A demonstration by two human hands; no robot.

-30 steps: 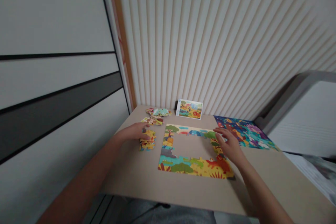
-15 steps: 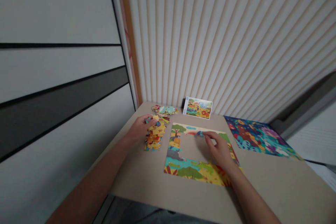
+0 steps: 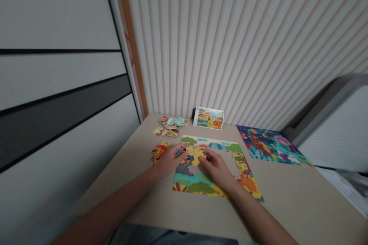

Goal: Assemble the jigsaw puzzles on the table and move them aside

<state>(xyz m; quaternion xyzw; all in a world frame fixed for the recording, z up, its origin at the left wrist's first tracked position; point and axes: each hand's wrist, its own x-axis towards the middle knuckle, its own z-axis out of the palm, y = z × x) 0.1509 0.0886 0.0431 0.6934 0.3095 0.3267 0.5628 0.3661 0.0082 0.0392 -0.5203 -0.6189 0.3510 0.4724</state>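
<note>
My left hand is closed on a few jigsaw puzzle pieces, which show between thumb and fingers. My right hand pinches the right side of a yellow puzzle piece beside them. Both hands are over the left half of a partly assembled animal puzzle. Its border is joined around an open middle, with a lion at lower right and a blue elephant along the top. Just left of the left hand lies a pile of loose puzzle pieces. My right forearm covers part of the bottom border.
More loose pieces lie at the back left, with a smaller group in front. A picture card leans near the pleated blind. A dark blue illustrated puzzle lies at the right. A white cabinet borders the left side.
My right hand has left the puzzle's top edge and come left to meet the left hand. My left hand has moved right, off the pile, with pieces. The blue elephant piece now sits in the top border.
</note>
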